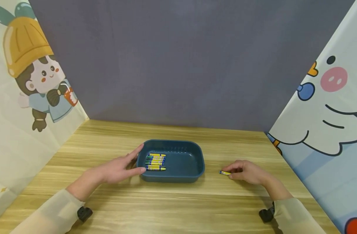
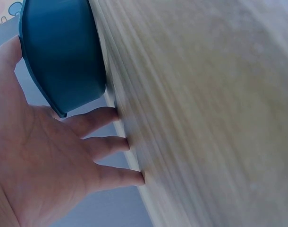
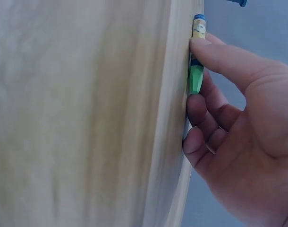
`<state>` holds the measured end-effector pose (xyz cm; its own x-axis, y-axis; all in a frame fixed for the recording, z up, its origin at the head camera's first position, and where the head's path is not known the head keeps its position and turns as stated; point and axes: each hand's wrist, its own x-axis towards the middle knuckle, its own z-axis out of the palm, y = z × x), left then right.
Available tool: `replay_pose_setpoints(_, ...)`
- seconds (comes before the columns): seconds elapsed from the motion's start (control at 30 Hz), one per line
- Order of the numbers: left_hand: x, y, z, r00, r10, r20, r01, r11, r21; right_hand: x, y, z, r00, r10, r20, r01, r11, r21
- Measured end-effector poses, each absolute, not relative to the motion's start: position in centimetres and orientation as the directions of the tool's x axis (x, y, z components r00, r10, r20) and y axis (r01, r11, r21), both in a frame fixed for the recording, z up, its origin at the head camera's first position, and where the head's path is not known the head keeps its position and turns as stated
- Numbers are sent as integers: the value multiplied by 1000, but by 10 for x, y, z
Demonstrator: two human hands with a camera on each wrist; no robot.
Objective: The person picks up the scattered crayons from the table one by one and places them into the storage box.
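Observation:
A dark blue tray (image 1: 178,177) stands on the wooden table, with several crayons (image 1: 155,162) in yellow wrappers lying side by side in its left part. At the tray's left end, my left hand (image 1: 120,169) has its thumb and index finger spread along the rim. The left wrist view shows the other fingers (image 2: 106,144) fairly straight, their tips down at the table. To the right of the tray, my right hand (image 1: 250,172) pinches a green crayon (image 3: 196,78) between thumb and fingers, low at the tabletop. Its blue end points toward the tray.
The wooden table (image 1: 178,208) runs back to a grey panel (image 1: 178,65). Cartoon-printed panels flank it, one on the left (image 1: 8,107) and one on the right (image 1: 336,130).

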<state>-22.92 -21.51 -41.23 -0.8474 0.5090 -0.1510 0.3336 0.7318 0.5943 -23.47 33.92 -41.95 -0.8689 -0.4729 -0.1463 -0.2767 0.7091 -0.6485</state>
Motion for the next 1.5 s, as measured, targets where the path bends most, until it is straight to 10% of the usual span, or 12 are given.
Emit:
replay_pose_setpoints(0.87,-230,-214,-410,-840,522,-150,343,724,599,-251,246,-360,-865,-489,108,-456,678,-576)
replay_pose_setpoints(1.5,-229,-214,-411,-844,519,-134,349,722,597,-275,141,-387,-753,-659,-3,-545,625,-559)
